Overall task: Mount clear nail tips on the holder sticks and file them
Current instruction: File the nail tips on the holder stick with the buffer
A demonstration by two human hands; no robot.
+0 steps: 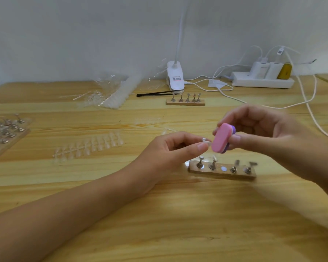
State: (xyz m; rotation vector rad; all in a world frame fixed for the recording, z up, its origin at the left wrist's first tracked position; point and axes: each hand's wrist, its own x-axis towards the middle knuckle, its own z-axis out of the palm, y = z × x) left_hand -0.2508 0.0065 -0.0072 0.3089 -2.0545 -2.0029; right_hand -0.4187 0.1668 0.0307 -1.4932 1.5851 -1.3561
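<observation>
1. The left hand (170, 148) pinches a small holder stick (204, 139) between thumb and first finger. A clear nail tip (207, 143) sits on its end.
2. The right hand (257, 129) grips a pink file block (220, 138), with its fingers curled round it.
3. The tip points right, at the block's pink face. The block is just beside the tip, but it is not clear if they touch.
4. The block's long side stands nearly up and down, leaning a little. The tip lies across it.
5. Both hands hover above the wooden base (222, 174), which has one bare spot (223, 168) in the middle.
6. The next rub probably needs the block to slide along its long side, over the tip's edge.
</observation>
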